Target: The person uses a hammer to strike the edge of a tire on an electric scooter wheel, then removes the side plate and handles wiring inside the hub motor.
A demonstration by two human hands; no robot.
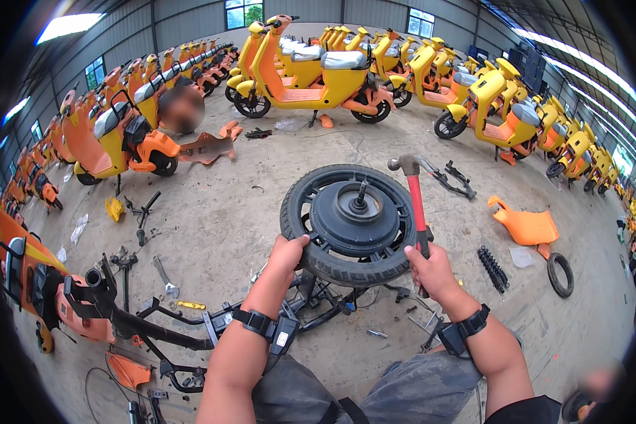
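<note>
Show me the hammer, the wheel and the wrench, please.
Hammer (417, 203): head view, on its red handle.
Wheel (350, 230): head view, on its dark hub.
Wrench (163, 273): head view, on its handle.

black wheel (353, 239), wide hub (328, 225) facing up, treaded tyre (332, 269) fitted, bare axle (361, 196) pointing upward — near its right edge, claw hammer (417, 201), steeply upright, red-and-black handle (422, 244) — steel head (407, 164) on top, face leftward.

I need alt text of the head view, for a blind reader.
A person's left hand grips a black wheel, and the right hand holds a red-handled hammer, head up. A wrench and loose parts lie on the floor; yellow-and-orange scooters stand beyond.
</note>
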